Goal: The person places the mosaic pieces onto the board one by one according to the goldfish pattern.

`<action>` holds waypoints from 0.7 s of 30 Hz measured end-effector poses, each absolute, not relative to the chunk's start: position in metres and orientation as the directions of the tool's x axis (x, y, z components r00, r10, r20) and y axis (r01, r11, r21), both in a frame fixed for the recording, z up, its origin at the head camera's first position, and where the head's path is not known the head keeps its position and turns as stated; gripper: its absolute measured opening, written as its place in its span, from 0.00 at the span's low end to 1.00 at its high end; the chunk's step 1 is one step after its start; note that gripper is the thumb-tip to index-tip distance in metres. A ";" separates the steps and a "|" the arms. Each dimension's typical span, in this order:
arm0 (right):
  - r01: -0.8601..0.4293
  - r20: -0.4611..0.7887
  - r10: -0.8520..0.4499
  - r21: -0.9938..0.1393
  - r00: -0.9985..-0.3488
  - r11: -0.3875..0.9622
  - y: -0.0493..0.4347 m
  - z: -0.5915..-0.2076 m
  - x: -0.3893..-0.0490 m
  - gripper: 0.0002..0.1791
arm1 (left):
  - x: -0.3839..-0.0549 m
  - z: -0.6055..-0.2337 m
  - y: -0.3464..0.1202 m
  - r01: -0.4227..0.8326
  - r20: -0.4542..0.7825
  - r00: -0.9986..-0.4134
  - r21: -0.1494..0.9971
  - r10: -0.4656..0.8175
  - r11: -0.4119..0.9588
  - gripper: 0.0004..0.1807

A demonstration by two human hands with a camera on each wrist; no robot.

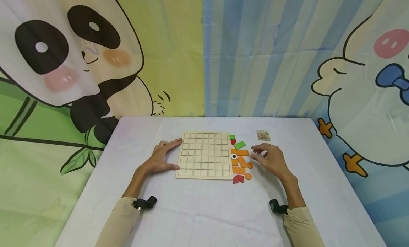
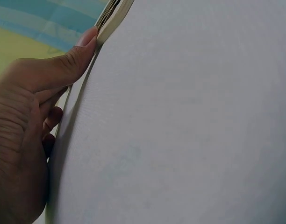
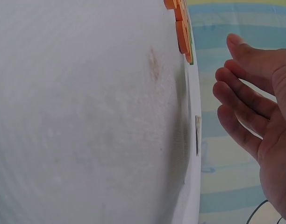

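Note:
A pale wooden grid board (image 1: 206, 155) lies flat in the middle of the table. My left hand (image 1: 158, 157) touches its left edge, thumb and forefinger spread apart along the rim; the left wrist view shows the thumb (image 2: 80, 53) against the board's side. Along the right edge lie orange pieces (image 1: 244, 153), green pieces (image 1: 239, 145), red pieces (image 1: 238, 179) and a round black-and-white piece (image 1: 234, 156). Just right of these, my right hand (image 1: 270, 158) hovers with loosely bent fingers. In the right wrist view nothing sits between the fingers (image 3: 243, 95).
A small patterned card (image 1: 263, 135) lies toward the back right of the white table (image 1: 198, 218). Behind the table hangs a cartoon-printed cloth (image 1: 255, 51). Dark wrist cameras (image 1: 145, 202) are strapped over both sleeves.

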State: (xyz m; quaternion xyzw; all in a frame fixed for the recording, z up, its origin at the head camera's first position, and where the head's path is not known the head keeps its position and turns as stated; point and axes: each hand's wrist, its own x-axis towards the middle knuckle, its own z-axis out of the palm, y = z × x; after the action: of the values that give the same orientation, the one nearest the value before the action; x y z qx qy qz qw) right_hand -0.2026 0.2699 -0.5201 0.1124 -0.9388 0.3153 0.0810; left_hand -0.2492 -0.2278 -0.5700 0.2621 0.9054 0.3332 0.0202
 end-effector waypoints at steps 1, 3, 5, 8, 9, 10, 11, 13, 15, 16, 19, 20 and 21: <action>-0.266 0.216 -0.169 -0.577 -0.962 0.772 0.270 -0.520 -0.202 0.20 | -0.249 -0.570 -0.228 0.461 0.139 -0.862 0.614 0.487 0.641 0.64; -0.276 0.205 -0.191 -0.576 -0.960 0.769 0.271 -0.520 -0.202 0.19 | -0.249 -0.570 -0.228 0.459 0.137 -0.863 0.615 0.486 0.641 0.64; -0.283 0.192 -0.210 -0.574 -0.959 0.768 0.272 -0.519 -0.202 0.18 | -0.249 -0.570 -0.228 0.460 0.138 -0.863 0.613 0.487 0.642 0.64; -0.290 0.165 -0.239 -0.577 -0.957 0.764 0.273 -0.518 -0.201 0.17 | -0.250 -0.569 -0.228 0.456 0.132 -0.863 0.620 0.489 0.638 0.64; -0.291 0.154 -0.249 -0.580 -0.956 0.761 0.273 -0.517 -0.201 0.18 | -0.250 -0.569 -0.228 0.456 0.131 -0.862 0.622 0.489 0.637 0.64; -0.286 0.138 -0.254 -0.584 -0.957 0.759 0.273 -0.516 -0.201 0.18 | -0.250 -0.569 -0.228 0.456 0.132 -0.862 0.623 0.489 0.635 0.64; -0.281 0.124 -0.259 -0.588 -0.958 0.758 0.274 -0.516 -0.201 0.19 | -0.250 -0.568 -0.228 0.455 0.130 -0.862 0.626 0.490 0.634 0.64; -0.278 0.096 -0.277 -0.596 -0.956 0.753 0.274 -0.515 -0.202 0.19 | -0.250 -0.568 -0.228 0.450 0.127 -0.864 0.629 0.487 0.634 0.64; -0.270 0.074 -0.285 -0.603 -0.956 0.750 0.274 -0.516 -0.202 0.19 | -0.250 -0.568 -0.228 0.449 0.128 -0.865 0.628 0.485 0.635 0.64; -0.269 0.066 -0.289 -0.607 -0.955 0.748 0.275 -0.516 -0.202 0.18 | -0.250 -0.568 -0.228 0.449 0.128 -0.866 0.628 0.484 0.636 0.64; -0.284 0.056 -0.318 -0.613 -0.947 0.737 0.277 -0.518 -0.201 0.16 | -0.249 -0.568 -0.227 0.443 0.125 -0.868 0.633 0.481 0.635 0.64; -0.283 0.052 -0.320 -0.614 -0.946 0.737 0.278 -0.518 -0.200 0.16 | -0.250 -0.569 -0.226 0.444 0.125 -0.867 0.634 0.482 0.634 0.64; -0.283 0.048 -0.323 -0.613 -0.945 0.738 0.279 -0.519 -0.199 0.16 | -0.249 -0.569 -0.225 0.444 0.124 -0.866 0.635 0.484 0.632 0.64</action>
State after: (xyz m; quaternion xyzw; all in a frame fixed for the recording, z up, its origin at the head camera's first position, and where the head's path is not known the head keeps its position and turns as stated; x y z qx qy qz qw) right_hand -0.1986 0.2791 -0.5188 0.1624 -0.9316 0.3237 -0.0309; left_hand -0.2493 -0.2248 -0.5691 0.2568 0.9029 0.3435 0.0291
